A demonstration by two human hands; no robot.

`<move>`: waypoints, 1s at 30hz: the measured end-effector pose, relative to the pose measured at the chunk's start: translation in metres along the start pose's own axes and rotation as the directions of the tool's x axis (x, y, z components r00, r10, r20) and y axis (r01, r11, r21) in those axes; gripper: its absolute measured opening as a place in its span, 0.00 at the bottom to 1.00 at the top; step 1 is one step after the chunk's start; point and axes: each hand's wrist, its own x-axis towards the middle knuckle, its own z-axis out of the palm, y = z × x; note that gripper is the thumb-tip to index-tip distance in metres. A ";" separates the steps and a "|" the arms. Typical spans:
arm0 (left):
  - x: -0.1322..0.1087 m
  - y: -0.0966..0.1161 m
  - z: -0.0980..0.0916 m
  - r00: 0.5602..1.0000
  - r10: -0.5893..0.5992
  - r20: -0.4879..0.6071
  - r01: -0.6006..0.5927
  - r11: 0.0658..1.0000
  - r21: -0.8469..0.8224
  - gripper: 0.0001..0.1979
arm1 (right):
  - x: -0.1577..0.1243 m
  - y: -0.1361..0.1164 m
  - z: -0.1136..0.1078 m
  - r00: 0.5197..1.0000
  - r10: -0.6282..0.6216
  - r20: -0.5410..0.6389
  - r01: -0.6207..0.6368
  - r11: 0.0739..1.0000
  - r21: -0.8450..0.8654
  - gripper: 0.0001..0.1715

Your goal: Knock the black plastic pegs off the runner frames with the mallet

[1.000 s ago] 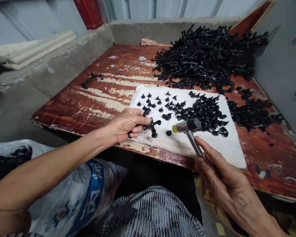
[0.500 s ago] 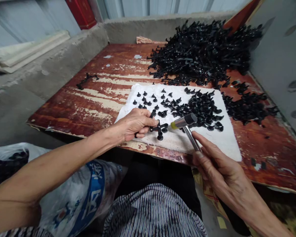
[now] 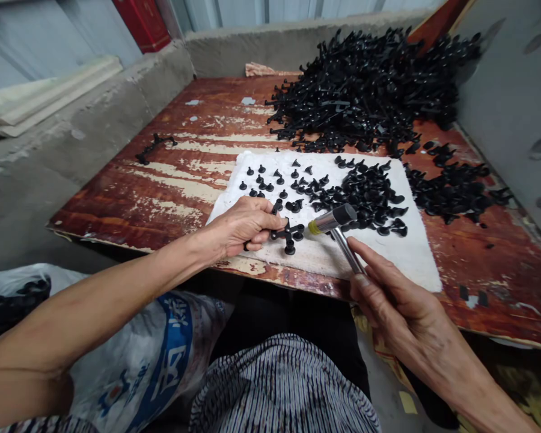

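Near the front edge of a white cloth (image 3: 324,266), my left hand (image 3: 241,228) is closed on a branched black plastic part (image 3: 289,231) with round feet at its ends. My right hand (image 3: 390,307) grips a mallet (image 3: 348,249) by its metal shaft and dark handle. The mallet's head has a yellow face and a black face; the yellow one points at the black part, a small gap away. Small black pegs with round bases (image 3: 260,180) stand on the cloth behind my left hand. A denser heap of similar black pieces (image 3: 365,189) lies to their right.
A tall pile of black plastic parts (image 3: 365,90) covers the back right of the worn red table (image 3: 171,198). More black pieces (image 3: 455,192) lie right of the cloth. One branched part (image 3: 154,147) rests at left. A plastic sack (image 3: 162,361) stands below the table's front edge.
The view has shifted slightly. Both hands, the mallet and the black part keep nearly the same places relative to the cloth.
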 end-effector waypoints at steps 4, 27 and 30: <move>0.001 -0.001 0.000 1.000 0.011 -0.004 -0.011 1.000 -0.003 0.15 | -0.001 0.001 0.000 0.999 0.044 -0.009 -0.043 0.997 0.071 0.26; 0.000 0.000 0.005 0.990 0.134 -0.042 -0.123 0.972 0.199 0.15 | 0.001 -0.001 -0.005 0.977 -0.205 0.055 0.212 0.956 -0.204 0.28; 0.001 -0.002 0.003 0.988 0.151 -0.044 -0.138 0.967 0.217 0.15 | 0.003 -0.014 -0.007 0.948 -0.317 0.033 0.316 0.920 -0.231 0.31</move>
